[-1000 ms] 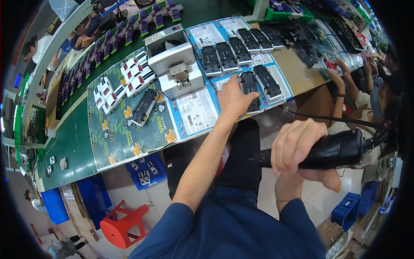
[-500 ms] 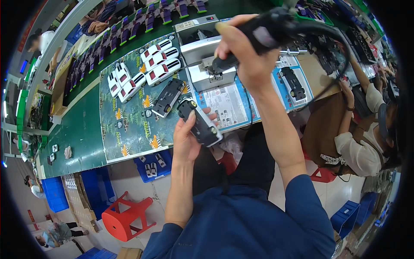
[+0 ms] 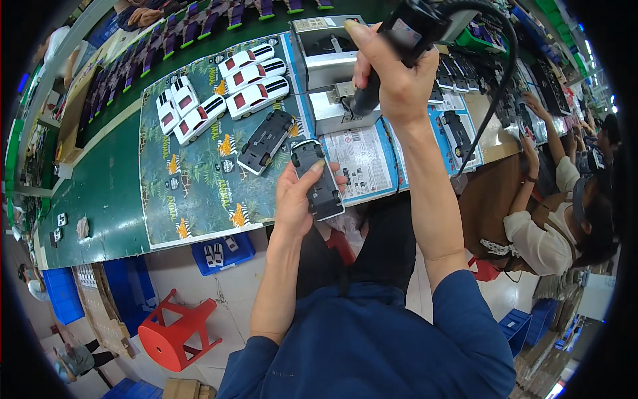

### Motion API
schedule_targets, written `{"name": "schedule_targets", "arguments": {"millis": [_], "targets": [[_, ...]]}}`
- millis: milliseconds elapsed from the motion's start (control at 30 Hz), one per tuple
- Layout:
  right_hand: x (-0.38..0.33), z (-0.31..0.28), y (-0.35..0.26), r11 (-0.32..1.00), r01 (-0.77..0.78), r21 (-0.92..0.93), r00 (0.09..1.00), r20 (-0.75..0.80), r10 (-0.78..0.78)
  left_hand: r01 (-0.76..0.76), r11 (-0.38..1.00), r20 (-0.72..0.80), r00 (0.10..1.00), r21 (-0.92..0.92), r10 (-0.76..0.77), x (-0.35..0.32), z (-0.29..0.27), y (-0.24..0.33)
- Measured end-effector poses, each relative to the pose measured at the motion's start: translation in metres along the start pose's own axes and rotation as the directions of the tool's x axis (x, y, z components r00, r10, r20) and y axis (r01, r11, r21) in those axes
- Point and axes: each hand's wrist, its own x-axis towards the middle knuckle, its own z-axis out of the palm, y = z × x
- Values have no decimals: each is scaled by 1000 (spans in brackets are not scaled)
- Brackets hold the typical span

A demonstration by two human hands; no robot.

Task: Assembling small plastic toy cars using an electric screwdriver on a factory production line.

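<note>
My left hand grips a toy car turned belly up, its dark underside facing me, just above the near edge of the green bench. My right hand is raised higher and holds a black corded electric screwdriver, its tip pointing down toward a grey metal fixture. A second upside-down toy car lies on the printed mat left of the held one. Several white toy cars with red stripes sit in rows further back on the mat.
Printed sheets lie under the fixture. A seated person works at my right with more dark car bases on the bench. A red stool and blue crates stand on the floor below the bench.
My left hand lifted a dark car base off the bench and brought it toward me. My right hand swung the screwdriver from low at my right up over the fixture.
</note>
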Motion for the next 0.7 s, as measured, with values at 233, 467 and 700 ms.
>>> {"name": "schedule_targets", "arguments": {"millis": [233, 467, 700], "targets": [[-31, -16, -19, 884, -125, 451, 985, -49, 165, -26, 990, -9, 1000, 139, 27, 4, 1, -10], [-57, 14, -25, 854, -105, 509, 994, 21, 110, -56, 984, 18, 998, 169, 54, -1, 6, -10], [-67, 24, -17, 887, -142, 439, 988, 1, 157, -48, 983, 6, 999, 177, 47, -2, 9, -9]]}}
